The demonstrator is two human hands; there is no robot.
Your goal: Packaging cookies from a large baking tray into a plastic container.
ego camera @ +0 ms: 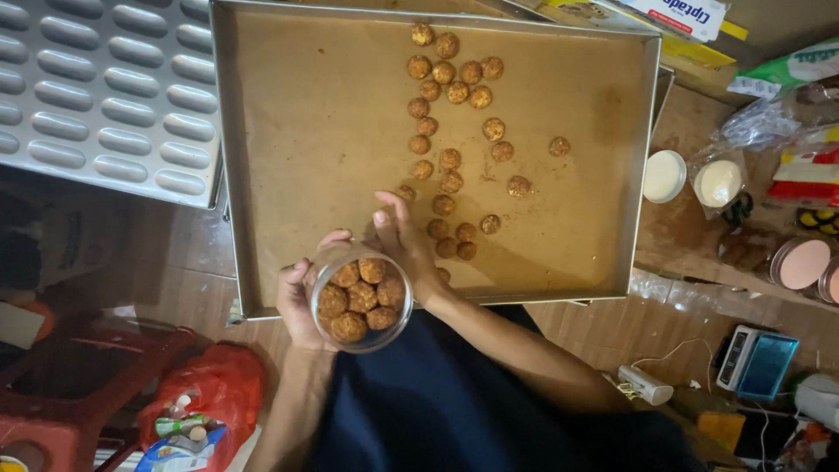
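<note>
Many cookies beside jar

Clear glossy plastic jar of rough crumbly biscuit balls, matt brown paper lining a dull metal tray, smooth satin metal mould pan, glossy red plastic bag, worn wood floor

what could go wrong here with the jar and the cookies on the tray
The clear jar looks nearly full, so another round cookie might crack or tumble out. The left hand holds the jar just past the baking tray's near rim, so anything spilled could drop to the floor. The right hand reaches over loose cookies and may knock or crush some.
</note>
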